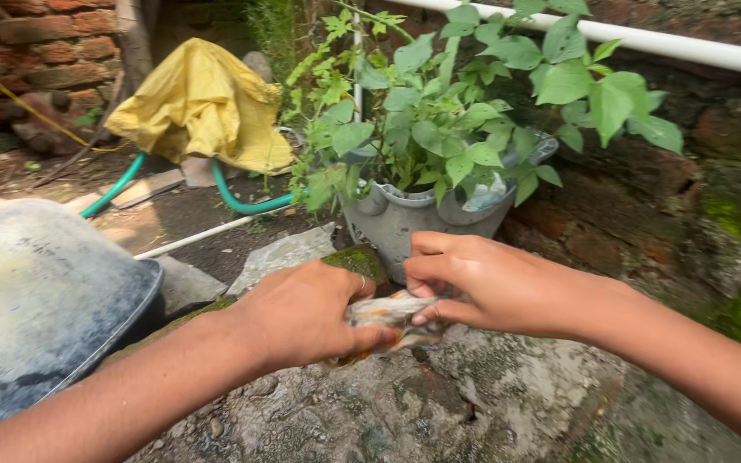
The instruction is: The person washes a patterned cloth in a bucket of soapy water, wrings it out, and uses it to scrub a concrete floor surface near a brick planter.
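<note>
Over the rough, damp stone ledge (439, 403), both hands are meeting on one small thing — a crumpled, dirty scrap of wrapper (388, 319), whitish with orange marks. The left hand (302, 313) is closing around its near end, thumb lying along the bottom edge, while the right hand (482, 283) is pinching the far end between fingertips and thumb. The scrap's long axis is running roughly from 9 o'clock to 3 o'clock, so each hand is gripping one end and neither is nearer than the other. At 12 o'clock from the hands, just beyond them, a grey pot (405, 219) with a leafy plant (465, 111) is standing — apart from the scrap. At 9 o'clock a dark metal basin (36, 300) is lying.
</note>
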